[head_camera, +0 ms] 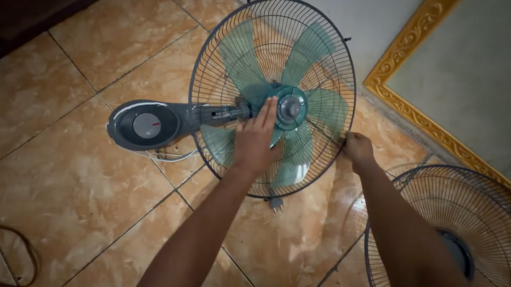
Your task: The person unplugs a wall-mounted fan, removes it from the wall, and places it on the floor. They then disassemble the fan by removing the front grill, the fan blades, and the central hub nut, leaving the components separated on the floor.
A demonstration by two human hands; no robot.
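Left hand: my left hand (pixel 256 138) lies flat, fingers spread, pressed on the teal fan blades (pixel 297 113) just beside the hub (pixel 290 108).
Right hand: my right hand (pixel 358 149) is closed, pinching the rim of the rear wire guard (pixel 226 50) at its right edge.
Fan: it lies on the tiled floor (pixel 70 177), its grey motor housing (pixel 147 125) pointing left, blades uncovered.
Nearby: the detached front grille (pixel 481 204) rests to the right; a gold-framed panel (pixel 409 40) leans against the wall; a cable (pixel 16 246) loops at lower left.
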